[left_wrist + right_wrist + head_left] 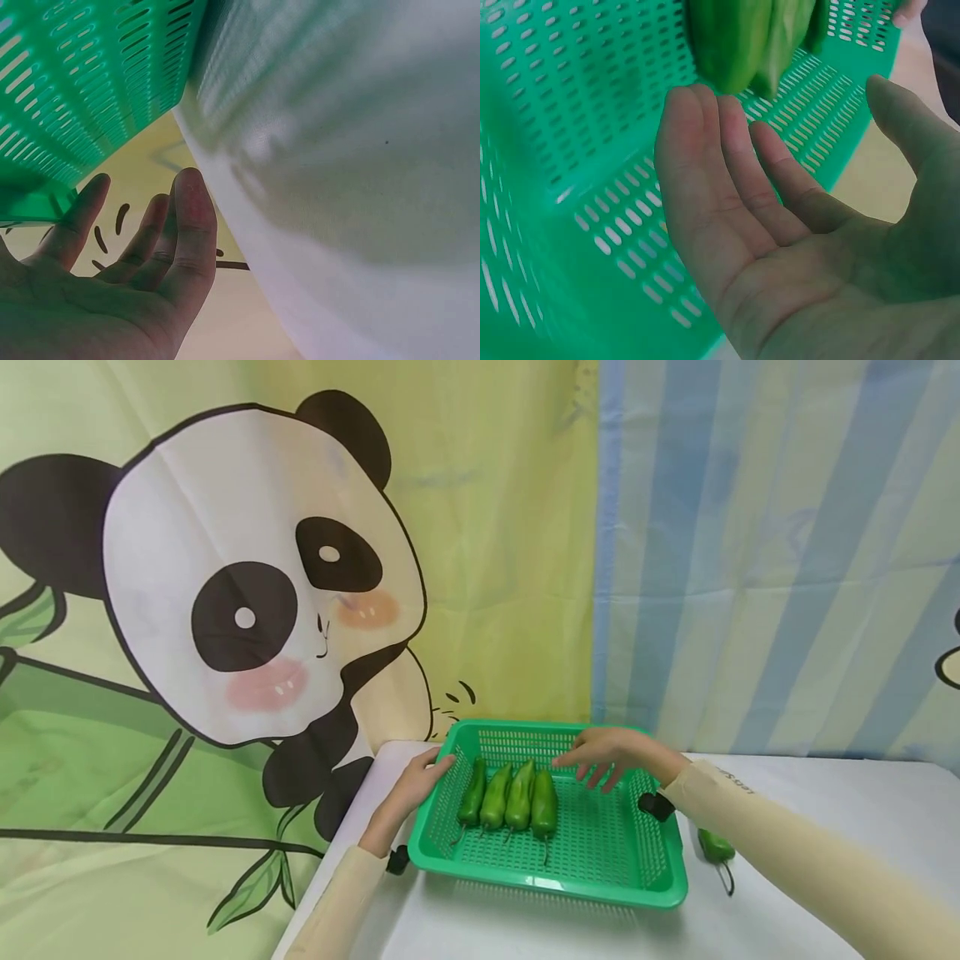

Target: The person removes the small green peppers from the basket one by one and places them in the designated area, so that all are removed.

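Note:
A green plastic basket (540, 883) with slotted walls sits on the white table. Several long green peppers (519, 802) lie side by side in its left half, stems toward the near side. My left hand (411, 787) is at the basket's left rim, its fingers fairly straight along the outside in the left wrist view. Over the basket's right half hovers my right hand (611, 752), palm turned in and fingers loosely extended. It holds nothing, and its fingertips are close to the peppers (739, 41) in the right wrist view.
Another green pepper (717, 847) lies on the table right of the basket, partly hidden by my right sleeve. Behind the table (840, 810) hang a panda-print cloth (495, 610) and a striped blue cloth (690, 568). The table's left edge runs close beside my left forearm.

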`<control>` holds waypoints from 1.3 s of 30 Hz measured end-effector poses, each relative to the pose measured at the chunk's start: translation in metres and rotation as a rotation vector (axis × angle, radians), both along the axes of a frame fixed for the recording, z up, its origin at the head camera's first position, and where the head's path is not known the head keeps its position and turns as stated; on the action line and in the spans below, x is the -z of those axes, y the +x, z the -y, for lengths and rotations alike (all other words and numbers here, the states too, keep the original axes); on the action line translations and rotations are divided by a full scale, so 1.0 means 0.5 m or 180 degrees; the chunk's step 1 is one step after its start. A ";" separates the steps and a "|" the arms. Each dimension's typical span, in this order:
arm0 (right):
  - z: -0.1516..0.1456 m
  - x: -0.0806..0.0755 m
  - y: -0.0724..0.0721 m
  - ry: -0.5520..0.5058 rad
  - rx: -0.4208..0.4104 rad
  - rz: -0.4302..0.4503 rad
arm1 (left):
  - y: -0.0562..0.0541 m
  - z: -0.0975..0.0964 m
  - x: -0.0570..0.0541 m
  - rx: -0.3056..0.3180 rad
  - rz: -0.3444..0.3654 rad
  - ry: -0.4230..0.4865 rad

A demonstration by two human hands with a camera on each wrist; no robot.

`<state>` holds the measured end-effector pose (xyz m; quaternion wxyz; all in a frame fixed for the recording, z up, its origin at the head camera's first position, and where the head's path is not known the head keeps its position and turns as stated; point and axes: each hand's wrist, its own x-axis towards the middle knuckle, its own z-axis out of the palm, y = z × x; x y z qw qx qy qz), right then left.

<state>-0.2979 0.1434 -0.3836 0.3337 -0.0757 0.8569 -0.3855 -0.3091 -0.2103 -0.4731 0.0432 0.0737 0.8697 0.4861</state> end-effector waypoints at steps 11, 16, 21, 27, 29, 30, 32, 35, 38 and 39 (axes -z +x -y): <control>0.038 0.045 0.003 0.0255 0.0008 -0.0184 | 0.000 -0.001 -0.002 0.0005 0.0010 -0.0018; 0.053 0.056 0.003 0.0458 0.0059 -0.0281 | 0.001 -0.003 0.001 0.0008 -0.0007 -0.0013; 0.068 0.071 -0.003 0.0655 0.0124 -0.0310 | 0.001 -0.003 0.002 0.0031 -0.0017 0.0001; 0.080 0.086 -0.016 0.0861 0.0155 -0.0341 | 0.001 -0.004 -0.001 0.0021 -0.0022 0.0028; 0.084 0.090 -0.020 0.0908 0.0187 -0.0352 | 0.001 -0.004 -0.002 0.0007 -0.0008 0.0014; 0.085 0.092 -0.021 0.0932 0.0201 -0.0348 | 0.001 -0.004 -0.002 0.0005 0.0004 0.0011; 0.089 0.095 -0.023 0.0974 0.0220 -0.0358 | 0.001 -0.004 -0.002 0.0012 0.0012 -0.0003; 0.095 0.096 -0.025 0.1031 0.0232 -0.0358 | 0.000 -0.003 -0.001 0.0015 0.0008 0.0003; 0.101 0.098 -0.026 0.1062 0.0245 -0.0360 | -0.001 -0.002 0.001 0.0013 -0.0002 0.0014; 0.102 0.099 -0.027 0.1067 0.0250 -0.0354 | 0.000 -0.002 0.001 0.0011 -0.0009 0.0014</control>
